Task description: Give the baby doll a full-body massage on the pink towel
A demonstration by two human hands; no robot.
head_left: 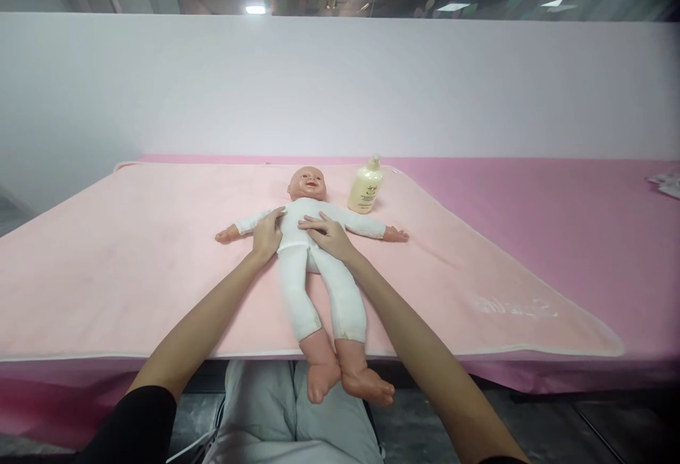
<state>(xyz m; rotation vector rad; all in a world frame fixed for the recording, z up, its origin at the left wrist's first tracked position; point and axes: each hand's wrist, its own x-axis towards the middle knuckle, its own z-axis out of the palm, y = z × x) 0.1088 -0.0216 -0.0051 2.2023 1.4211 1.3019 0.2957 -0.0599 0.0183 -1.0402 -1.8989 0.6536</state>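
Head view: both hands, the left hand (267, 234) and right hand (328, 233), are laid flat, fingers spread, on the doll (308, 237) lying face-up on the blanket (132, 258). Light, even pressure is best kept.

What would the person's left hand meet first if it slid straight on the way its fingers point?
Probably the doll's head: the left hand lies on the doll's chest with its fingers aimed up towards it.
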